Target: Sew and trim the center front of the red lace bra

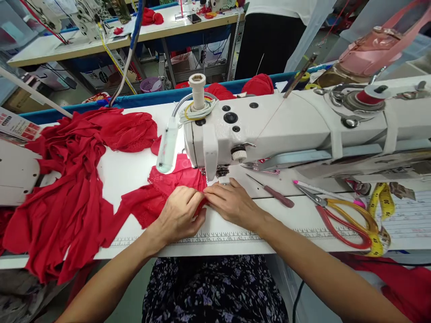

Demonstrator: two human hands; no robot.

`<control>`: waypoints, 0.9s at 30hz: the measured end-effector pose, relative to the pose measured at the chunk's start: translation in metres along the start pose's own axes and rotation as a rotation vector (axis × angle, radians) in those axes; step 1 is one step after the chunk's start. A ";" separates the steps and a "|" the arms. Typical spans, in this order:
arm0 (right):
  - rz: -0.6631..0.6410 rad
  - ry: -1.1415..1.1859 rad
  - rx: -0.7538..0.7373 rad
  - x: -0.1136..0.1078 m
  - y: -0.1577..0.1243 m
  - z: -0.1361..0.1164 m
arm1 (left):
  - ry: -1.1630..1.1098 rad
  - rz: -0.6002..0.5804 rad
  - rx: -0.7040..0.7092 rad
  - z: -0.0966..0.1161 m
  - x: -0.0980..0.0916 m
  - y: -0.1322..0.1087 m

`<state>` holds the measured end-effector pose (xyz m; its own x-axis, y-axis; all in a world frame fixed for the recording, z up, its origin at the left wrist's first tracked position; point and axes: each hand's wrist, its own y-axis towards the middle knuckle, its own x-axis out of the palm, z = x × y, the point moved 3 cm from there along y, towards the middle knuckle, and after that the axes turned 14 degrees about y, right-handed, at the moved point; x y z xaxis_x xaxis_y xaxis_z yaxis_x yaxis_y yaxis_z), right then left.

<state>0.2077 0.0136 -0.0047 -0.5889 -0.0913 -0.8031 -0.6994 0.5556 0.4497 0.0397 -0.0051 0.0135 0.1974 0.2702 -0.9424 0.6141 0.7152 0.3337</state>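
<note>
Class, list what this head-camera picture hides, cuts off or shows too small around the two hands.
1. Needle: head view, hidden behind the sewing machine front.
2. Red cloth edge being worked: head view, covered by the left hand and right hand.
3. Ruler numbers: head view, too small to read.

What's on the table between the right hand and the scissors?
A maroon-handled pointed tool lies between the right hand and the scissors, seen in the head view.
</note>
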 end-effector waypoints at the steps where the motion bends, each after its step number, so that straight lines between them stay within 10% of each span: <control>1: -0.002 -0.025 -0.006 0.001 0.000 -0.001 | 0.006 -0.029 0.036 -0.002 -0.001 0.000; 27: 0.008 -0.057 -0.005 -0.001 -0.002 -0.004 | 0.171 -0.037 -0.078 0.002 0.010 -0.020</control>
<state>0.2085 0.0093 -0.0030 -0.5702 -0.0396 -0.8206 -0.6972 0.5516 0.4579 0.0311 -0.0183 -0.0024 0.0389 0.3435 -0.9383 0.5558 0.7729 0.3060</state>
